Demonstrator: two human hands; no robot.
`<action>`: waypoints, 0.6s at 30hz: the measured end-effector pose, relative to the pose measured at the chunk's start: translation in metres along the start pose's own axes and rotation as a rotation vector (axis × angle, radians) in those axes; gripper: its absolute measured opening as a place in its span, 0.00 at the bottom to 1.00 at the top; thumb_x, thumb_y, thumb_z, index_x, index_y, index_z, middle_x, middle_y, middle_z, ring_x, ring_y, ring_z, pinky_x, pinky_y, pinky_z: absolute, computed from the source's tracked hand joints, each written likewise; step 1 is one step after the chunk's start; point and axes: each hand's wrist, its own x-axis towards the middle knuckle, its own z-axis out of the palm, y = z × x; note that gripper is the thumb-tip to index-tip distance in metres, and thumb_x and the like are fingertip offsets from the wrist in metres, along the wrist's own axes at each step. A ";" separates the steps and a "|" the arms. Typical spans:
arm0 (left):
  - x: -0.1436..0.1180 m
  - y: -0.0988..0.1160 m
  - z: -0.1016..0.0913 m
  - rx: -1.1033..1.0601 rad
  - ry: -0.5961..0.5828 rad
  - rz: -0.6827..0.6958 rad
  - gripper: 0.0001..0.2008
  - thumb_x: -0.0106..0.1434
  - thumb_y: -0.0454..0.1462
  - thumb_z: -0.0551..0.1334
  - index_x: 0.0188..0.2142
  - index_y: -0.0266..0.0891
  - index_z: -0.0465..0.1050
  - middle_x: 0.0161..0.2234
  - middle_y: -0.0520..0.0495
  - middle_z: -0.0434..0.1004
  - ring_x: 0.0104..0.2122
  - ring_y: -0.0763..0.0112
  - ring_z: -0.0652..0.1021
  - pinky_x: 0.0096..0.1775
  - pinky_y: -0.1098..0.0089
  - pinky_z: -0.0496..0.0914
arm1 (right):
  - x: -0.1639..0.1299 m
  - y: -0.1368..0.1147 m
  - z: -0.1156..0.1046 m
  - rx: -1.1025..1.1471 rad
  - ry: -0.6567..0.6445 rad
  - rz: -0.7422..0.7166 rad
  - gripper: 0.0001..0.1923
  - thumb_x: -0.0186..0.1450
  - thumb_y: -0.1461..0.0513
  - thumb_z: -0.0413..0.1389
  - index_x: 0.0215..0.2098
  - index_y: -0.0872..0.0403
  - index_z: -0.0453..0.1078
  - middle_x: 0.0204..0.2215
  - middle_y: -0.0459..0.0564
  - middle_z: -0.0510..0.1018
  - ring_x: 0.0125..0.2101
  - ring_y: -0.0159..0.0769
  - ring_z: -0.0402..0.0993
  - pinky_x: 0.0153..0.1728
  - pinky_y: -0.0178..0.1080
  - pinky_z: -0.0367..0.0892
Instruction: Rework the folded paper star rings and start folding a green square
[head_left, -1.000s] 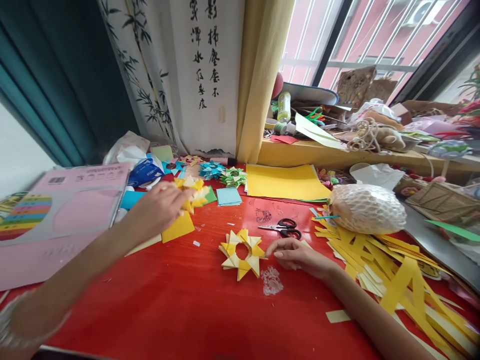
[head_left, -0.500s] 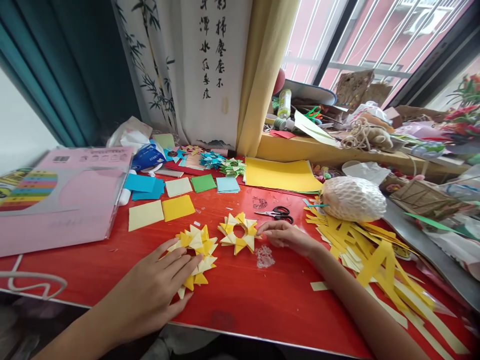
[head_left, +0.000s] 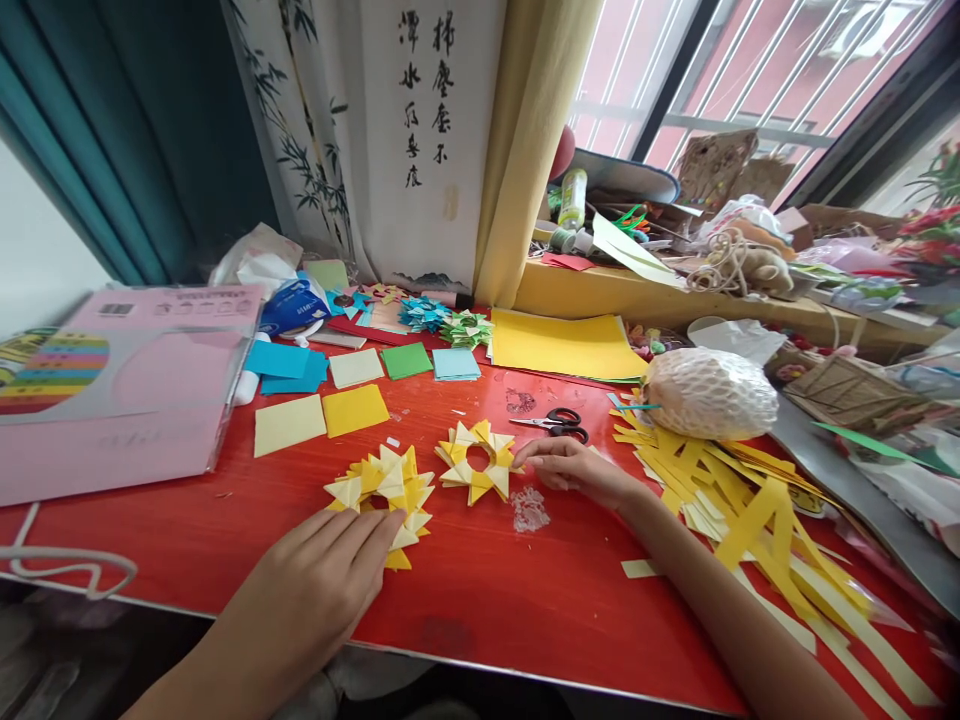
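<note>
Two folded yellow paper star rings lie on the red table (head_left: 480,590). My left hand (head_left: 322,580) rests flat with its fingertips on the near edge of the left star ring (head_left: 382,485). My right hand (head_left: 574,468) lies on the table, fingers curled, its fingertips touching the right side of the other star ring (head_left: 478,462). Neither hand lifts anything.
Black scissors (head_left: 559,423) lie just beyond my right hand. Yellow paper strips (head_left: 742,500) pile up at the right beside a mesh-wrapped bundle (head_left: 709,393). Small coloured paper squares (head_left: 355,408), a yellow sheet stack (head_left: 562,345) and a pink paper pack (head_left: 127,385) lie further back and left.
My left hand carried a star ring from the back left to the front of the table, set it down and slid back slightly. My right hand stayed by the other ring.
</note>
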 end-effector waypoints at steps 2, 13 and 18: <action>-0.003 0.002 0.004 0.004 -0.008 -0.007 0.18 0.64 0.31 0.44 0.45 0.32 0.69 0.40 0.41 0.74 0.38 0.60 0.74 0.40 0.59 0.64 | 0.000 -0.001 0.000 -0.001 0.001 -0.002 0.14 0.59 0.58 0.54 0.38 0.61 0.69 0.15 0.39 0.56 0.17 0.24 0.47 0.18 0.32 0.41; -0.008 -0.010 -0.005 0.052 0.062 -0.147 0.23 0.62 0.28 0.43 0.57 0.32 0.52 0.45 0.38 0.71 0.41 0.56 0.73 0.43 0.55 0.64 | 0.004 0.005 0.006 0.082 0.257 -0.145 0.12 0.60 0.58 0.53 0.36 0.60 0.69 0.13 0.37 0.52 0.15 0.23 0.43 0.18 0.33 0.39; 0.002 -0.020 -0.015 -0.013 0.175 -0.393 0.26 0.63 0.30 0.48 0.59 0.45 0.46 0.45 0.47 0.72 0.42 0.58 0.74 0.42 0.56 0.67 | 0.005 -0.001 0.016 0.066 0.416 -0.225 0.11 0.61 0.57 0.52 0.34 0.58 0.68 0.14 0.38 0.53 0.16 0.24 0.46 0.18 0.32 0.44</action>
